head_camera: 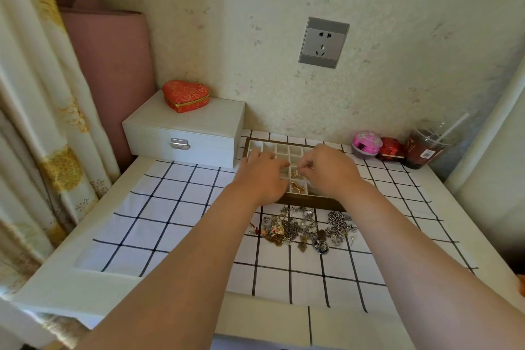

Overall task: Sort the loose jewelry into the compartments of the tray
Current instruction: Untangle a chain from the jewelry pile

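Grid-check white tablecloth (pixel 170 207); wood-framed white compartment tray (pixel 306 202), tangled silver-bronze jewelry pile (pixel 301 227) at its 6 o'clock. Left hand (pixel 261 176) flat over tray; right hand (pixel 329 170) fingertips bunched, contents unclear. Pile likely light, snaggy: pinch single piece.

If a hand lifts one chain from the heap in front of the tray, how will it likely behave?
The heap of chains looks tangled, so neighbours would probably drag along. Links look fine and limp, so it likely dangles.

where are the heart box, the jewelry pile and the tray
heart box (pixel 186 95), head view, on its red lid
jewelry pile (pixel 301 229), head view, on the middle chains
tray (pixel 308 202), head view, on its brown near wall
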Demonstrator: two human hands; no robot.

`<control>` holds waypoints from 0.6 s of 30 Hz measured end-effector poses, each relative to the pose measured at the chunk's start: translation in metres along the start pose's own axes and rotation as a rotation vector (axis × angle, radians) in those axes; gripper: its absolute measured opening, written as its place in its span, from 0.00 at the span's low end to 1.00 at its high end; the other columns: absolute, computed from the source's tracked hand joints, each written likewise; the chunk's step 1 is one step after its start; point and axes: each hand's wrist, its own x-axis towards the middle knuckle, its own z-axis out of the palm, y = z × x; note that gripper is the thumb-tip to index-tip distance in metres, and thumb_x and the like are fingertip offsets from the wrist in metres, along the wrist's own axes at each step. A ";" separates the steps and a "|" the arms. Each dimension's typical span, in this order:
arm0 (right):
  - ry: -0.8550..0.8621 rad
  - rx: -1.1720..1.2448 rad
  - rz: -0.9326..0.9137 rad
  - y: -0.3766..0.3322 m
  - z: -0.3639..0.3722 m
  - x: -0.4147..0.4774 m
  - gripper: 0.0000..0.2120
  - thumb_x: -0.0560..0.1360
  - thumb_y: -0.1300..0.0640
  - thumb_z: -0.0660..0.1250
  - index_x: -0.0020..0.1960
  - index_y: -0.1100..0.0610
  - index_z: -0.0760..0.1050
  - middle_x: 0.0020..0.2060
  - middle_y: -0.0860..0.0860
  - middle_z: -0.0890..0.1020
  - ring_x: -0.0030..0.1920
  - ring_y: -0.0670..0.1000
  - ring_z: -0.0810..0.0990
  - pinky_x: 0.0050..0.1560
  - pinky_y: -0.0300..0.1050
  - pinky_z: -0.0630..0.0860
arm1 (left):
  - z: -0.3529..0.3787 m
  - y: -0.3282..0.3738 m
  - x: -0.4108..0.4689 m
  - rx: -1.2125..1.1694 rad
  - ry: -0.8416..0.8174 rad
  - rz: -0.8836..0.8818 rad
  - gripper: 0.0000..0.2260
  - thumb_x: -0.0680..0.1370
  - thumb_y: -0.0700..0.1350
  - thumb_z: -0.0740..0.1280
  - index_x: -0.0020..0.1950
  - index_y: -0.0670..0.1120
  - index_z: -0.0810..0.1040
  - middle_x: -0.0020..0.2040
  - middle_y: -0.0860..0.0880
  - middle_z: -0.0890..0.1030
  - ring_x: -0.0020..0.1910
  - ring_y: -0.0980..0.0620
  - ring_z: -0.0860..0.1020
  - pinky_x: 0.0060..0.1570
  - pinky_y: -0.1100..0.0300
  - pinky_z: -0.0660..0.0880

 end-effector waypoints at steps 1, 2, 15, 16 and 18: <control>-0.018 -0.031 -0.010 -0.002 0.002 0.001 0.08 0.77 0.56 0.68 0.44 0.48 0.83 0.38 0.41 0.73 0.41 0.47 0.78 0.36 0.42 0.68 | 0.002 -0.002 0.001 0.000 -0.021 0.000 0.24 0.80 0.57 0.62 0.76 0.57 0.66 0.77 0.47 0.64 0.77 0.44 0.56 0.73 0.43 0.54; -0.029 -0.073 -0.021 -0.003 0.004 0.002 0.07 0.78 0.56 0.67 0.44 0.48 0.83 0.40 0.42 0.72 0.41 0.48 0.76 0.37 0.42 0.68 | 0.004 -0.003 0.001 0.003 -0.038 -0.002 0.24 0.80 0.59 0.62 0.76 0.57 0.65 0.77 0.48 0.63 0.76 0.44 0.56 0.73 0.43 0.54; -0.105 -0.108 0.063 -0.007 0.001 0.002 0.16 0.79 0.60 0.61 0.61 0.44 0.79 0.62 0.52 0.73 0.59 0.56 0.77 0.54 0.49 0.74 | 0.004 -0.006 0.000 0.014 -0.089 0.002 0.25 0.80 0.60 0.60 0.76 0.57 0.65 0.78 0.48 0.63 0.77 0.43 0.57 0.74 0.43 0.55; -0.129 -0.115 0.059 -0.007 0.002 0.001 0.18 0.79 0.61 0.61 0.62 0.43 0.78 0.62 0.52 0.72 0.59 0.57 0.77 0.53 0.49 0.74 | 0.004 -0.005 0.000 0.015 -0.089 0.002 0.25 0.80 0.60 0.60 0.76 0.58 0.65 0.78 0.47 0.63 0.77 0.43 0.57 0.74 0.43 0.54; -0.171 -0.122 0.059 -0.008 0.005 0.000 0.21 0.78 0.64 0.62 0.63 0.43 0.78 0.62 0.53 0.71 0.57 0.57 0.77 0.53 0.50 0.75 | 0.004 -0.005 0.000 0.014 -0.088 0.001 0.24 0.80 0.60 0.60 0.76 0.59 0.65 0.78 0.47 0.63 0.77 0.43 0.57 0.74 0.44 0.54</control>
